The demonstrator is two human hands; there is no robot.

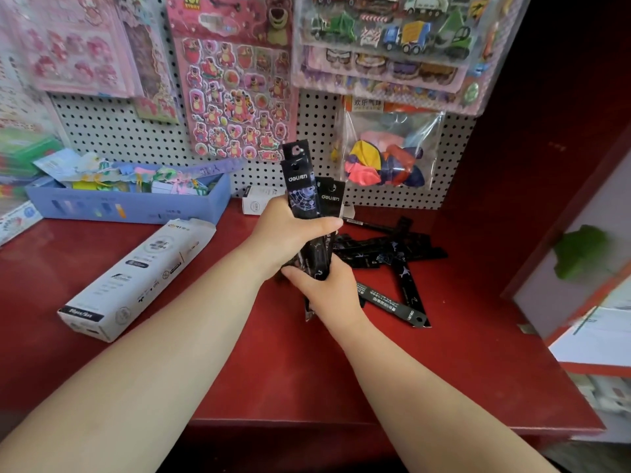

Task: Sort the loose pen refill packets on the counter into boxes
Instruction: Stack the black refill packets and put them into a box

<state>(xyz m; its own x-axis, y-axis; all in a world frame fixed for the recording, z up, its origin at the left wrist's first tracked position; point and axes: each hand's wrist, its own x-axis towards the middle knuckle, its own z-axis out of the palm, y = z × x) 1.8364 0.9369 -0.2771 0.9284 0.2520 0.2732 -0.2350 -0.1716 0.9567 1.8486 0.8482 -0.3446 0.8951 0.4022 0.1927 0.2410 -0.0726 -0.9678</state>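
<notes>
My left hand (290, 233) grips an upright bundle of black pen refill packets (302, 186) above the red counter (239, 370). My right hand (324, 285) holds the bundle's lower end from below. Behind and to the right of my hands, several loose black packets (392, 250) lie in a heap on the counter. One more packet (392, 302) lies nearer the front. A long white box (136, 278) with an open flap at its far end lies on its side to the left.
A blue tray (129, 206) of colourful stationery stands at the back left. A small white box (259, 201) sits against the pegboard (112, 131), which carries sticker sheets and a bag of balloons (386, 162). A red side wall (529, 165) bounds the counter on the right.
</notes>
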